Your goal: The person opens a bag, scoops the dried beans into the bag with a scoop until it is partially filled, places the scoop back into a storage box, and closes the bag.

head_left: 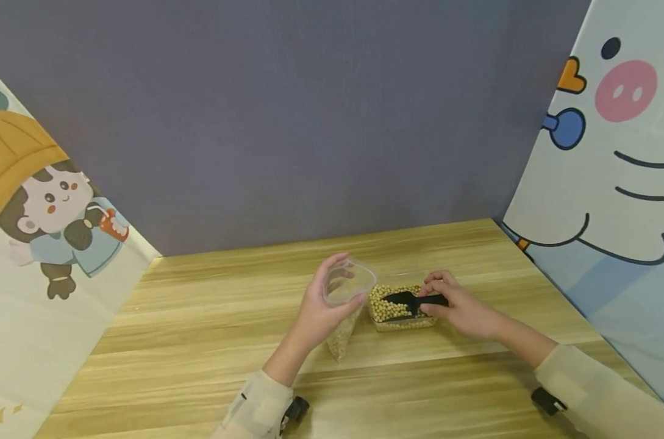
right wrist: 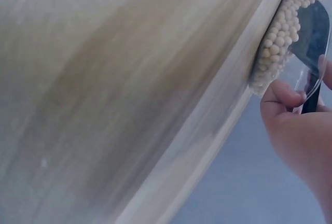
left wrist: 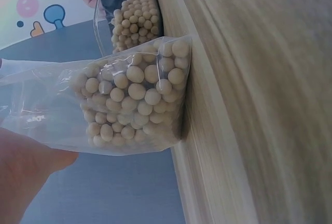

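My left hand (head_left: 322,305) holds a clear plastic bag (left wrist: 129,97) by its spread mouth, thumb and fingers curved round the rim. Round pale beans (left wrist: 137,90) fill the lower part of the bag, which stands on the table. To its right is a clear plastic box (head_left: 403,327) holding more of the beans (head_left: 380,308). My right hand (head_left: 463,308) grips the handle of a black scoop (head_left: 402,298), whose blade lies over the beans inside the box. In the right wrist view the scoop (right wrist: 311,32) shows behind the box's clear wall.
The wood-grain table (head_left: 200,329) runs back to a grey upright panel (head_left: 321,122). Panels with cartoon figures stand at the left (head_left: 13,317) and right (head_left: 600,201) sides. The bag and box stand close together.
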Demonstrator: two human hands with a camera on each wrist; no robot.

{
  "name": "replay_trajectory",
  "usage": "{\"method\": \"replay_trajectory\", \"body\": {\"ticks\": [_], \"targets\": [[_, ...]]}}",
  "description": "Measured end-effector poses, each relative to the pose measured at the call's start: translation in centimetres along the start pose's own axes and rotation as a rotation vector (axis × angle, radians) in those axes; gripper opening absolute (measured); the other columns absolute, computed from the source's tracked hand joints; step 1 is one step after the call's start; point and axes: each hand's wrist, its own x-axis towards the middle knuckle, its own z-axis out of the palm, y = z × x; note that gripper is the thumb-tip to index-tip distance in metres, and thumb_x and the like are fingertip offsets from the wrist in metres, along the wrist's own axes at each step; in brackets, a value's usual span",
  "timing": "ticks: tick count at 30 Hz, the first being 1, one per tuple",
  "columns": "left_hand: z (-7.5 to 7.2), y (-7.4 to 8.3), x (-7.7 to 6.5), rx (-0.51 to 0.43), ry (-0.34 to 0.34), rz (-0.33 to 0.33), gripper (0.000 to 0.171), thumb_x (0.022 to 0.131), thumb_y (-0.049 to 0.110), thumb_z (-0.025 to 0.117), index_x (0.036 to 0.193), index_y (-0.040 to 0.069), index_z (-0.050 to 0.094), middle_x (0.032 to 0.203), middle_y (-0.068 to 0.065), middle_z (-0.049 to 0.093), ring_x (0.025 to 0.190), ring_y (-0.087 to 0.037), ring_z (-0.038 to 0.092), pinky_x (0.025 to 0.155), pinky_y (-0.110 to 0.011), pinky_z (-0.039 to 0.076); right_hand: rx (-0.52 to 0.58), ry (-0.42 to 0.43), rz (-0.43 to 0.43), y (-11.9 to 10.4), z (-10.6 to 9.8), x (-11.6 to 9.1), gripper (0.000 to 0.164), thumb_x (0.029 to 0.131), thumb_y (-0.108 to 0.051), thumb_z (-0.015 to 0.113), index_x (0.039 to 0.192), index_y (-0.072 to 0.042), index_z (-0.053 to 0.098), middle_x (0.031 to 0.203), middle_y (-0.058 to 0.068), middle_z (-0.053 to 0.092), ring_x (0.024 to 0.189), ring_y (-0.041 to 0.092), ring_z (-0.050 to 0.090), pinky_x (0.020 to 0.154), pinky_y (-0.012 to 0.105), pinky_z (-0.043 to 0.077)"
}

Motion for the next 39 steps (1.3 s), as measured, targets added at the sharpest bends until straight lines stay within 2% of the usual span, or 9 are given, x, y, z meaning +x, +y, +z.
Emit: {"method": "replay_trajectory", "body": {"ticks": [5,11,15,18,22,26,28,35,39], "targets": [[0.0,-0.1,0.0,-0.009,-0.004,0.0,0.076,0.08,0.015,0.08,0.143,0.031,0.041,0.138,-0.002,0.053,0.125,-0.035,0.053,0.111,-0.055,0.039,0.046,0.018,0.015,0.5,-0.3,-0.1,0.026,0.097,-0.028,0.06,0.116,-0.011,0.06,0.146,0.019,0.029,0.13,0.039,0.038,0.083,0.027,0.052],[-0.2,0.0,-0.1,-0.019,-0.002,0.01,0.075,0.08,0.013,0.079,0.143,0.029,0.041,0.137,-0.002,0.053,0.125,-0.037,0.052,0.111,-0.056,0.039,0.138,-0.017,0.08,0.7,-1.2,-0.4,0.031,0.098,-0.03,0.059,0.12,-0.008,0.056,0.15,0.019,0.024,0.129,0.043,0.036,0.078,0.034,0.051],[-0.2,-0.1,-0.1,-0.014,-0.001,0.013,0.075,0.08,0.013,0.079,0.143,0.028,0.041,0.138,-0.003,0.053,0.124,-0.032,0.054,0.111,-0.055,0.039,0.22,-0.047,0.124,1.0,-1.6,-0.5,0.037,0.098,-0.031,0.059,0.124,-0.005,0.053,0.153,0.019,0.02,0.093,0.031,0.053,0.063,0.031,0.048],[-0.1,-0.1,-0.1,-0.008,0.001,0.009,0.074,0.081,0.014,0.079,0.143,0.028,0.041,0.138,-0.003,0.053,0.123,-0.03,0.054,0.111,-0.055,0.04,0.262,-0.061,0.144,1.4,-1.8,-0.5,0.039,0.097,-0.03,0.06,0.125,-0.004,0.052,0.155,0.018,0.019,0.067,0.021,0.044,0.057,0.033,0.045],[-0.1,-0.1,-0.1,-0.004,0.001,0.002,0.075,0.08,0.014,0.08,0.143,0.03,0.041,0.137,-0.001,0.053,0.123,-0.028,0.054,0.11,-0.053,0.04,0.278,-0.052,0.15,1.1,-2.7,-0.4,0.04,0.097,-0.032,0.06,0.126,-0.005,0.051,0.157,0.019,0.019,0.075,0.019,0.047,0.061,0.033,0.048],[0.0,0.1,0.0,-0.001,-0.001,0.005,0.076,0.081,0.014,0.079,0.143,0.03,0.04,0.137,0.0,0.053,0.123,-0.027,0.054,0.11,-0.053,0.041,0.252,-0.02,0.126,-0.3,-4.3,-0.1,0.041,0.097,-0.033,0.059,0.127,-0.007,0.05,0.149,0.018,0.03,0.085,0.018,0.048,0.065,0.033,0.049],[0.0,0.1,0.0,0.007,-0.004,0.005,0.076,0.081,0.014,0.079,0.144,0.03,0.039,0.137,0.001,0.053,0.124,-0.028,0.054,0.11,-0.053,0.041,0.246,-0.015,0.12,-1.2,-5.3,0.1,0.041,0.098,-0.033,0.058,0.128,-0.007,0.049,0.135,0.019,0.039,0.078,0.019,0.046,0.064,0.033,0.046],[0.2,0.0,0.2,0.033,-0.024,0.007,0.079,0.08,0.015,0.08,0.145,0.03,0.038,0.138,0.0,0.052,0.124,-0.033,0.053,0.11,-0.055,0.04,0.068,0.029,0.108,-6.0,-8.7,0.9,0.043,0.098,-0.045,0.055,0.132,-0.018,0.051,0.122,0.01,0.054,0.093,0.023,0.054,0.076,0.035,0.049],[0.3,0.1,0.3,0.05,-0.037,0.016,0.079,0.081,0.016,0.08,0.146,0.029,0.037,0.138,-0.002,0.051,0.123,-0.03,0.054,0.11,-0.054,0.04,-0.029,0.057,0.061,-8.8,-9.4,1.5,0.038,0.095,-0.048,0.057,0.125,-0.025,0.057,0.117,0.006,0.058,0.093,0.024,0.055,0.073,0.035,0.05]]}}
